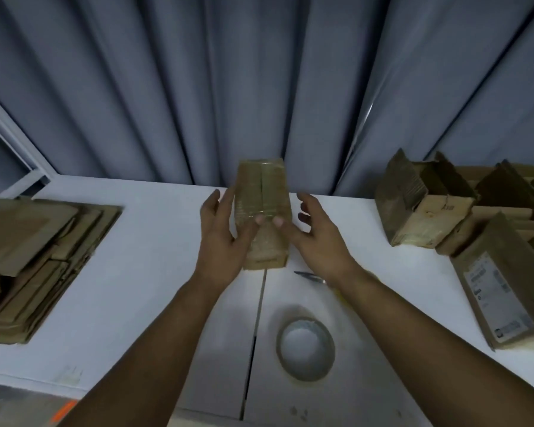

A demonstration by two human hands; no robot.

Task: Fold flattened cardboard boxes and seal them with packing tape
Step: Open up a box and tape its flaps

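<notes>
Brown corrugated cardboard is the working material. At centre we see one small assembled box (264, 192), rectangular, flaps closed, with glossy clear tape over its centre seam; we cannot tell whether it rests on the white table (136, 241) or is lifted off it. The left hand (222, 238) lays straight fingers along the box's left side. The right hand (316, 232) is spread, its fingers clear of the box. Both thumbs press flat on the taped face and neither hand curls round the box. We judge this to be smoothing of the seal, so this box is nearly finished. At 3 o'clock stand several folded boxes (423, 208), some with flaps open, and a labelled box (500, 291). At 9 o'clock a stack of flattened boxes (43, 266), creased and dull, shows much work left. At 5 o'clock lies the roll of packing tape (305, 349), a smooth ring. Beyond it lies a pointed metal blade (310, 277), partly hidden by the right wrist. A pleated grey curtain (259, 87) hangs at 12 o'clock.
</notes>
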